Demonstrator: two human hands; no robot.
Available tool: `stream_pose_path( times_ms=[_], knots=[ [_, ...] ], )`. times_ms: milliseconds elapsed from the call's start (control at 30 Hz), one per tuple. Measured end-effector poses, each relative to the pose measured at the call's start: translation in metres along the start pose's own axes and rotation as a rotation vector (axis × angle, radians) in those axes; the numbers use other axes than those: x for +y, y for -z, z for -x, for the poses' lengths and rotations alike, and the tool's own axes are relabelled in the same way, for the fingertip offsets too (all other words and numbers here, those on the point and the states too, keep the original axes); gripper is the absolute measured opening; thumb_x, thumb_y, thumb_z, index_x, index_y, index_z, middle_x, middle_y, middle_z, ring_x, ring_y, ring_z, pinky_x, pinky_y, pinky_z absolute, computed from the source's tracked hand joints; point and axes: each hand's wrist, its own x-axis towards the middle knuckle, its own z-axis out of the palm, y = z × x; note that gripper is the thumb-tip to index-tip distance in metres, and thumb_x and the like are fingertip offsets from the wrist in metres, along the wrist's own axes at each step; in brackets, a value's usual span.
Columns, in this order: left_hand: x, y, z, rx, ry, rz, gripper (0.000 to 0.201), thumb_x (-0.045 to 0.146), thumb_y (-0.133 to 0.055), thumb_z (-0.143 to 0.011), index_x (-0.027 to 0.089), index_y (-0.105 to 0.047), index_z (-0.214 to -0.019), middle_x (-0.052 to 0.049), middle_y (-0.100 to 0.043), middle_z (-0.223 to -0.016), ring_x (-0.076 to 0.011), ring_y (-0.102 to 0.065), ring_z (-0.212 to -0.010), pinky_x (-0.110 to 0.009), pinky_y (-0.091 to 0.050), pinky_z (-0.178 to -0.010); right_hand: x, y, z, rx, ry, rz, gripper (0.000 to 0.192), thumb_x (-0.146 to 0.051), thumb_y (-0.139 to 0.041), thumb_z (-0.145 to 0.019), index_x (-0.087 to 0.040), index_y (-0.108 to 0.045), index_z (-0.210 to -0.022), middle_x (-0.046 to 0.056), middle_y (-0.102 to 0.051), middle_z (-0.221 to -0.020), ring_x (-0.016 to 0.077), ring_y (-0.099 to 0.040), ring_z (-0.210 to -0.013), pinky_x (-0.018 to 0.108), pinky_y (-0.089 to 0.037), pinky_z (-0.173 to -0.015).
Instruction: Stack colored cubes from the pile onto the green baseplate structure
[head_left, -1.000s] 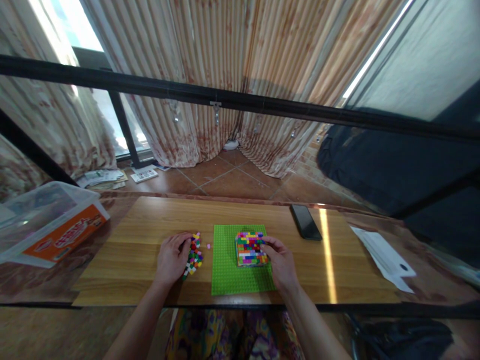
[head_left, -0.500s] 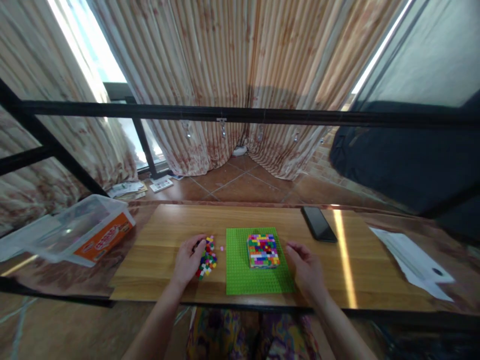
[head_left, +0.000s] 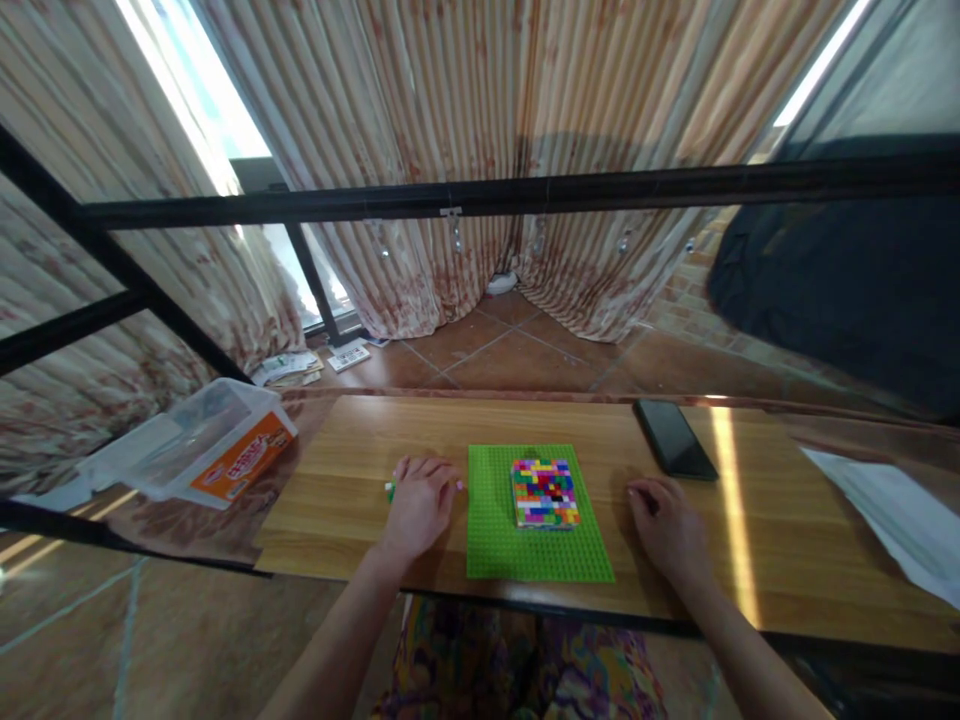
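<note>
My left hand (head_left: 421, 505) lies palm down over the loose building bricks, fingers stretched out and slightly apart. It hides most of the bricks; a few green and white ones (head_left: 390, 489) show at its left edge, and a pink brick (head_left: 459, 485) is by its right fingers. To the right is a green baseplate (head_left: 491, 550), carrying a low rectangular block of multicoloured bricks (head_left: 545, 494). My right hand (head_left: 670, 527) rests on the table right of the baseplate, apart from it. Its fingers are curled in, and whether they hold anything small is hidden.
A black phone (head_left: 676, 440) lies beyond my right hand on the wooden table (head_left: 330, 480). White paper (head_left: 889, 515) is at the far right. A clear plastic box (head_left: 225, 410) with an orange label stands at the left. A black metal bar (head_left: 495, 195) crosses beyond the table.
My left hand has moved over the brick pile and flattened on it, covering it. My right hand has drawn away to the right from the baseplate's edge. The view has shifted slightly.
</note>
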Motion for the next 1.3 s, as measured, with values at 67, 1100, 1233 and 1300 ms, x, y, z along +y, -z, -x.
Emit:
stream_pose_path(
  times_ms=[67, 1100, 1233, 1300],
  knots=[
    [0.011, -0.005, -0.001, -0.033, -0.011, -0.078, 0.020, 0.019, -0.050, -0.089, 0.024, -0.069, -0.092, -0.005, -0.070, -0.103, -0.0237, -0.058, -0.102, -0.051, -0.032, -0.101, 0.000, 0.001, 0.000, 0.002, 0.012, -0.023, 0.028, -0.038, -0.047, -0.088, -0.018, -0.066, -0.084, 0.010, -0.066, -0.093, 0.0224, -0.062, -0.082, 0.035, -0.049, -0.071],
    [0.110, -0.021, -0.022, 0.026, -0.084, 0.276, 0.019, 0.027, -0.051, -0.094, 0.029, -0.069, -0.091, 0.002, -0.071, -0.096, -0.0184, -0.056, -0.102, -0.049, -0.016, -0.111, -0.008, 0.003, -0.002, -0.027, -0.041, -0.059, 0.027, -0.035, -0.047, -0.090, -0.018, -0.066, -0.084, 0.010, -0.065, -0.092, 0.0213, -0.061, -0.082, 0.034, -0.048, -0.072],
    [0.116, -0.032, -0.031, 0.043, -0.053, 0.308, 0.015, 0.027, -0.057, -0.091, 0.030, -0.071, -0.086, 0.002, -0.070, -0.103, -0.0194, -0.054, -0.106, -0.051, -0.016, -0.111, -0.010, 0.004, -0.003, -0.014, -0.035, -0.061, 0.028, -0.036, -0.046, -0.090, -0.019, -0.066, -0.082, 0.010, -0.065, -0.092, 0.0216, -0.061, -0.083, 0.034, -0.048, -0.072],
    [0.116, -0.037, -0.034, 0.045, -0.036, 0.321, 0.015, 0.027, -0.059, -0.089, 0.030, -0.071, -0.082, 0.002, -0.070, -0.105, -0.0200, -0.054, -0.107, -0.052, -0.017, -0.110, -0.010, 0.005, -0.003, -0.010, -0.031, -0.060, 0.028, -0.036, -0.046, -0.090, -0.019, -0.066, -0.081, 0.010, -0.065, -0.092, 0.0216, -0.061, -0.083, 0.034, -0.048, -0.072]
  ],
)
